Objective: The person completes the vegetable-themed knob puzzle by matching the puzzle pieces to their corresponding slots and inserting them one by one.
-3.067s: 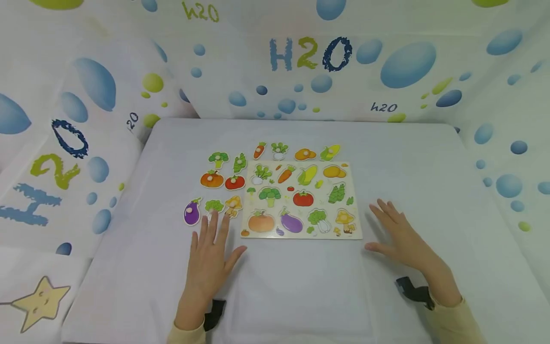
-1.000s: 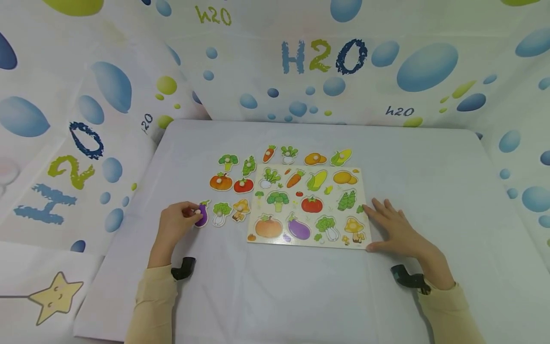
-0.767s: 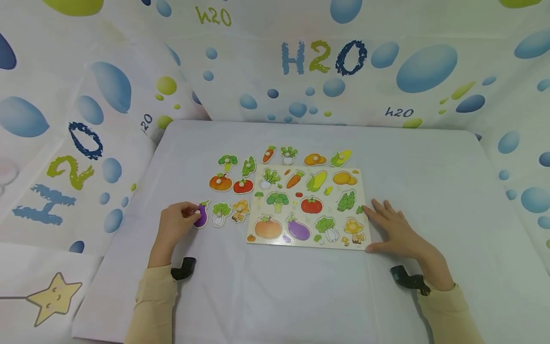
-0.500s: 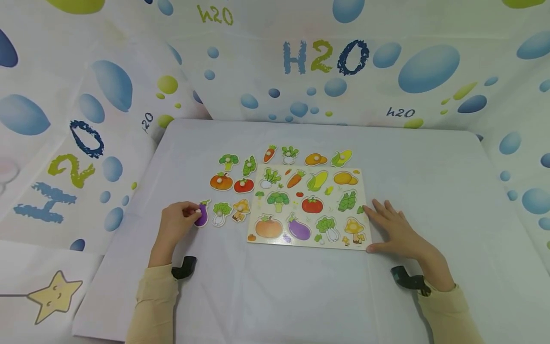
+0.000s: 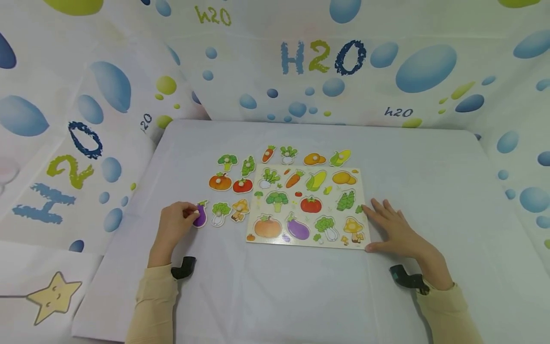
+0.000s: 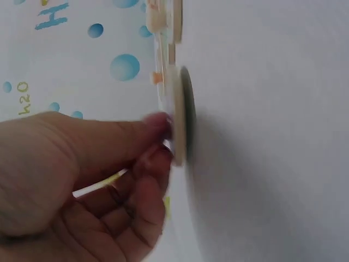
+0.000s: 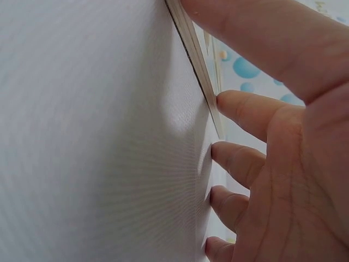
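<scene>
My left hand (image 5: 174,222) pinches the eggplant puzzle piece (image 5: 201,216) by its knob, thumb against fingers. In the left wrist view this piece (image 6: 178,120) shows edge-on, close over the white tabletop. Right of it lie a leafy cabbage piece (image 5: 221,213) and a mushroom piece (image 5: 240,210). The wooden vegetable puzzle board (image 5: 252,215) lies flat, its printed eggplant (image 5: 298,228) in the lower row. My right hand (image 5: 397,234) has its fingers spread at the board's right edge. In the right wrist view, the thumb and a fingertip touch the board's edge (image 7: 203,73).
More knobbed pieces lie left of the board: broccoli (image 5: 227,161), asparagus (image 5: 248,166), pumpkin (image 5: 220,182) and tomato (image 5: 242,186). Along its back edge are carrot (image 5: 268,154), radish (image 5: 288,155), potatoes (image 5: 314,159) and corn (image 5: 341,157). A printed cloth backdrop (image 5: 240,71) stands behind.
The left hand, earlier spread flat near the cabbage piece, has moved left and taken the eggplant's knob. The right hand has come to the board's edge. Over the last second both stay nearly still.
</scene>
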Tool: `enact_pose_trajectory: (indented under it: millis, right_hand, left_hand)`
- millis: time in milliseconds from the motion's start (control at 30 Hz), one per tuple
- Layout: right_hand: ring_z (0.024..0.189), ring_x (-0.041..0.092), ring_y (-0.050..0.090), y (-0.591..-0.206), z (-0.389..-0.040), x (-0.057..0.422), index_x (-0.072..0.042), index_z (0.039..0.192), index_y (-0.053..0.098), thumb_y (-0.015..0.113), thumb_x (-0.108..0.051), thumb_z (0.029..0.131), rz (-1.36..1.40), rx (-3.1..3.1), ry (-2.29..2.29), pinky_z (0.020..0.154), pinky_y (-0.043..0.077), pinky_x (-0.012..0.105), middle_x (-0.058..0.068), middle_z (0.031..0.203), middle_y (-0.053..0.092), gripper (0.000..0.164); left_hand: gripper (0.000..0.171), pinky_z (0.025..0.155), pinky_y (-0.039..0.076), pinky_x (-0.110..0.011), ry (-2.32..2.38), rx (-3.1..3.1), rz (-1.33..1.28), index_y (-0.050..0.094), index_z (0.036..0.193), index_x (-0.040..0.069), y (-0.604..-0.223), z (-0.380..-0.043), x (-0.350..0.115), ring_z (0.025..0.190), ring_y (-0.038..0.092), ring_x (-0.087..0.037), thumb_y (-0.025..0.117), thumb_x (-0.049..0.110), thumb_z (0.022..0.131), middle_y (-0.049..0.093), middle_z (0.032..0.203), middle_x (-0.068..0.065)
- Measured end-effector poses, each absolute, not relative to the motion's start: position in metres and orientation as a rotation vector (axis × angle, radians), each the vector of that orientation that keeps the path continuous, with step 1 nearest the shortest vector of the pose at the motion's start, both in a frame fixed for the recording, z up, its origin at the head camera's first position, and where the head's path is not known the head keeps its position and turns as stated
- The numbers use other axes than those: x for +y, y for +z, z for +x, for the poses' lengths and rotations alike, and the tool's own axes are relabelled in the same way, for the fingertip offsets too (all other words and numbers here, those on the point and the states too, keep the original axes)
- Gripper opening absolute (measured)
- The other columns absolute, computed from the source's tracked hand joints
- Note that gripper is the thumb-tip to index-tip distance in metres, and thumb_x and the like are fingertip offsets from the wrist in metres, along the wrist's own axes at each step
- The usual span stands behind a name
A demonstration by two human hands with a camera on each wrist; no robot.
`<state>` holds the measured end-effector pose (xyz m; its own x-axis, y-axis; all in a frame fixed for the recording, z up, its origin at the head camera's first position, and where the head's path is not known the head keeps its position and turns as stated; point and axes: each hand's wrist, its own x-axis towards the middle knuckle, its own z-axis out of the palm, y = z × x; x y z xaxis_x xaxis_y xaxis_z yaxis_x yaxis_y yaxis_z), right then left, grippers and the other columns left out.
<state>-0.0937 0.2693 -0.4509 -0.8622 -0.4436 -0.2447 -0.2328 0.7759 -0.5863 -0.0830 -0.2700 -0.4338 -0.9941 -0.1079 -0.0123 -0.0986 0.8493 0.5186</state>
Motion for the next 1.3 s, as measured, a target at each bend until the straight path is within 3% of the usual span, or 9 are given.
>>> enact_pose_trajectory:
  millis: [200, 433, 867, 1300]
  right_hand:
    - [0.147, 0.049, -0.005, -0.451, -0.094, 0.268, -0.01, 0.153, 0.028, 0.083, -0.045, 0.07, -0.514, 2.598, -0.786, 0.111, -0.003, 0.071, 0.026, 0.161, 0.011, 0.106]
    - [0.147, 0.049, -0.006, -0.45, -0.094, 0.269, -0.01, 0.154, 0.028, 0.083, -0.044, 0.07, -0.512, 2.601, -0.787, 0.111, -0.003, 0.071, 0.026, 0.161, 0.01, 0.105]
    - [0.148, 0.048, -0.004, -0.454, -0.094, 0.267, -0.01, 0.153, 0.03, 0.083, -0.046, 0.069, -0.497, 2.62, -0.755, 0.111, -0.001, 0.071, 0.025, 0.161, 0.012, 0.105]
    - [0.147, 0.048, -0.003, -0.452, -0.093, 0.268, -0.01, 0.152, 0.032, 0.083, -0.044, 0.069, -0.491, 2.622, -0.779, 0.112, -0.001, 0.07, 0.025, 0.16, 0.014, 0.104]
  left_hand:
    - [0.016, 0.066, 0.046, -0.034, -0.812, -2.94, 0.16, 0.07, 0.096, -0.009, -0.417, -0.074, -0.258, 0.076, 0.059, -0.029, 0.069, 0.004, 0.087, 0.067, 0.084, -0.021]
    - [0.014, 0.067, 0.049, -0.035, -0.82, -2.888, -0.027, 0.071, 0.094, -0.007, -0.406, -0.071, -0.211, 0.073, 0.059, -0.025, 0.073, 0.004, 0.085, 0.067, 0.081, -0.016]
    - [0.014, 0.062, 0.045, -0.025, -0.82, -2.962, -0.263, 0.074, 0.088, 0.003, -0.404, -0.073, -0.126, 0.068, 0.051, -0.014, 0.078, 0.015, 0.082, 0.061, 0.074, -0.003]
    - [0.014, 0.055, 0.037, -0.021, -0.695, -3.064, -0.49, 0.074, 0.084, 0.006, -0.419, -0.086, -0.082, 0.063, 0.045, -0.011, 0.077, 0.02, 0.083, 0.058, 0.069, 0.0]
